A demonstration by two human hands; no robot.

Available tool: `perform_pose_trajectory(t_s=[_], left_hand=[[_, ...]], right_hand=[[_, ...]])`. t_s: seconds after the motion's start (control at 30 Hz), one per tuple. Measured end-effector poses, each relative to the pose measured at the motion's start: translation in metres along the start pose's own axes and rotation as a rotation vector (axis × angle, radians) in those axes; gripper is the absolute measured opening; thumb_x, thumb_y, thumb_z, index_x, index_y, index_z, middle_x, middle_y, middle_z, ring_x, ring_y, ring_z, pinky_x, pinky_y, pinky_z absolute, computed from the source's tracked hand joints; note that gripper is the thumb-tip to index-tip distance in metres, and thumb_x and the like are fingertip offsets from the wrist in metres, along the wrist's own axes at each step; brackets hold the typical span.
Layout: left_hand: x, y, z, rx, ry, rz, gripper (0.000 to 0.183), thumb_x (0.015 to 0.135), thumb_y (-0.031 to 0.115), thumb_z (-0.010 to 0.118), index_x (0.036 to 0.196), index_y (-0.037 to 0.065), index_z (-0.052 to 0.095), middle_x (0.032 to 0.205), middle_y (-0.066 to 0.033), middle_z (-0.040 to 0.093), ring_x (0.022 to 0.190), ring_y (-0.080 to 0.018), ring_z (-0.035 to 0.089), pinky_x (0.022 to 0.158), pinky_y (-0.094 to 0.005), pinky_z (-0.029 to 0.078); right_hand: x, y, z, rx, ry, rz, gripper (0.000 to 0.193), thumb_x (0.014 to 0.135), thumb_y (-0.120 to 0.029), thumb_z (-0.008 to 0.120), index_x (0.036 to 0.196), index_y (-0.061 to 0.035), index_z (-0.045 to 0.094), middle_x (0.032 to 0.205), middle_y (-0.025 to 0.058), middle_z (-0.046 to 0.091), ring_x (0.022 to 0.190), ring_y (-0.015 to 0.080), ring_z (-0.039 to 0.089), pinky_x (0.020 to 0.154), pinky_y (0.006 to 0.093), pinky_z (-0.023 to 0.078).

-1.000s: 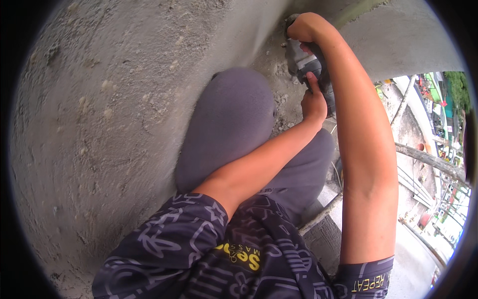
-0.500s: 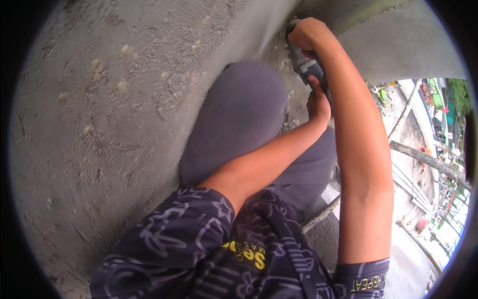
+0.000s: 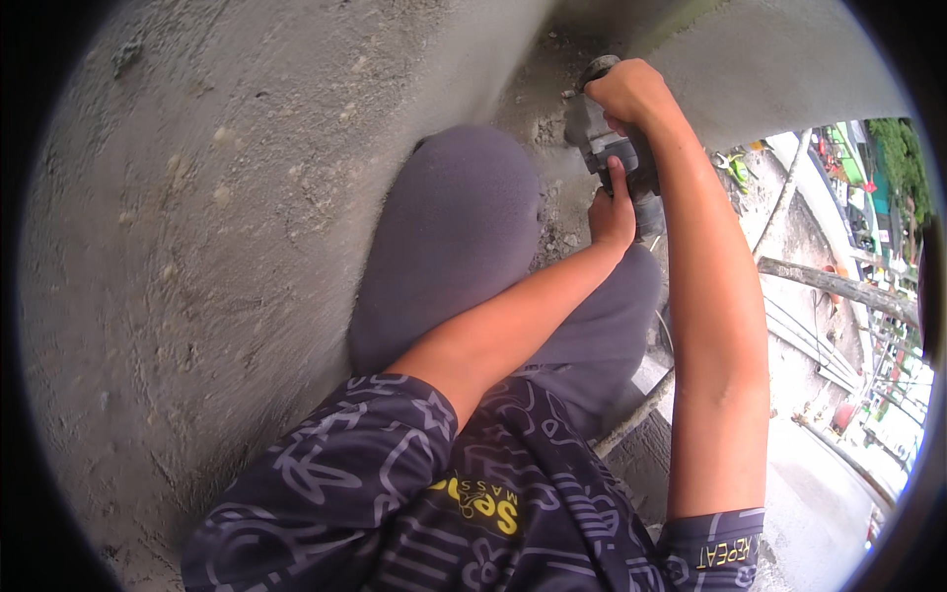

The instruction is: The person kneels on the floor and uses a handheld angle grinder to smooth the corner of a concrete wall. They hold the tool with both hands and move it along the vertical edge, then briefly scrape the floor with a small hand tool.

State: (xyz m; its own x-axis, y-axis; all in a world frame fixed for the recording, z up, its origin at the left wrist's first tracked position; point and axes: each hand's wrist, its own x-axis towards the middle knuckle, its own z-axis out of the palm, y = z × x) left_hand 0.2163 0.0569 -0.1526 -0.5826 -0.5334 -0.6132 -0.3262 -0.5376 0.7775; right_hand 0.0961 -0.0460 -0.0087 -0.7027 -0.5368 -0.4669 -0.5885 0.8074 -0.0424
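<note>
My right hand (image 3: pixel 627 94) is wrapped around the upper end of a grey and black handheld power tool (image 3: pixel 596 138), with a round dark end poking out beyond the fingers. Lower down, my left hand (image 3: pixel 614 212) grips the tool's body, thumb laid along it. The tool's black rear end (image 3: pixel 648 215) shows beside the left hand. Its grey side faces the rough concrete by the corner; that edge is blurred, so I cannot tell whether it touches.
A rough grey concrete wall (image 3: pixel 227 247) fills the left side. A smoother concrete surface (image 3: pixel 789 74) meets it near the top. My bent knee (image 3: pixel 459 197) is close to the wall. Wooden poles (image 3: pixel 838 286) cross at the right, with pipes and greenery beyond.
Both hands have drawn the tool slightly nearer to me, away from the far corner. More of the tool and the corner shows. My knee appears a little further left.
</note>
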Motion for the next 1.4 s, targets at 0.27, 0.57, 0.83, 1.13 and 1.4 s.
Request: perform_pose_trajectory(t_s=[0.27,0.57,0.83,1.13,1.4], left_hand=[[0.001,-0.021,-0.001,0.076,-0.069,0.097,0.107,0.094,0.088,0.026,0.131,-0.006,0.062,0.124,-0.0299,0.069,0.125,-0.0443,0.062,0.106,-0.0462,0.045],[-0.019,0.031,0.014,0.088,-0.154,0.02,0.109,0.091,0.087,0.041,0.131,-0.013,0.057,0.129,-0.0311,0.064,0.127,-0.0403,0.06,0.109,-0.0414,0.043],[-0.03,0.056,0.01,-0.044,-0.257,-0.114,0.112,0.09,0.083,0.052,0.143,-0.015,0.047,0.145,-0.0274,0.054,0.138,-0.0314,0.05,0.115,-0.0397,0.035],[-0.011,0.051,0.013,0.228,-0.177,-0.086,0.123,0.091,0.091,0.023,0.149,-0.017,0.038,0.146,-0.0379,0.05,0.142,-0.045,0.048,0.118,-0.0438,0.037],[0.004,0.044,0.017,0.301,-0.129,-0.06,0.121,0.093,0.088,0.017,0.149,-0.017,0.039,0.143,-0.0383,0.053,0.138,-0.0471,0.051,0.116,-0.0458,0.039]], right_hand=[[-0.019,0.04,0.021,0.262,0.073,0.103,0.039,0.079,-0.03,0.057,0.056,-0.0039,0.073,0.06,0.0095,0.071,0.077,0.0252,0.075,0.082,0.0359,0.058],[-0.033,0.061,-0.041,0.669,0.084,0.105,0.038,0.087,-0.024,0.07,0.066,0.0069,0.069,0.06,0.0116,0.067,0.052,0.0229,0.064,0.059,0.0383,0.053],[-0.02,0.071,-0.055,0.599,-0.015,0.05,0.034,0.086,-0.022,0.067,0.065,0.0036,0.069,0.058,0.0106,0.065,0.049,0.02,0.06,0.06,0.0361,0.05],[0.02,0.067,-0.055,0.655,-0.145,0.112,0.021,0.086,-0.015,0.065,0.087,0.0054,0.064,0.066,0.0115,0.063,0.049,0.0203,0.059,0.044,0.0347,0.049],[0.044,0.075,-0.046,0.557,-0.159,0.092,0.029,0.084,-0.02,0.052,0.074,0.0019,0.068,0.059,0.012,0.063,0.056,0.0259,0.06,0.064,0.0439,0.05]])
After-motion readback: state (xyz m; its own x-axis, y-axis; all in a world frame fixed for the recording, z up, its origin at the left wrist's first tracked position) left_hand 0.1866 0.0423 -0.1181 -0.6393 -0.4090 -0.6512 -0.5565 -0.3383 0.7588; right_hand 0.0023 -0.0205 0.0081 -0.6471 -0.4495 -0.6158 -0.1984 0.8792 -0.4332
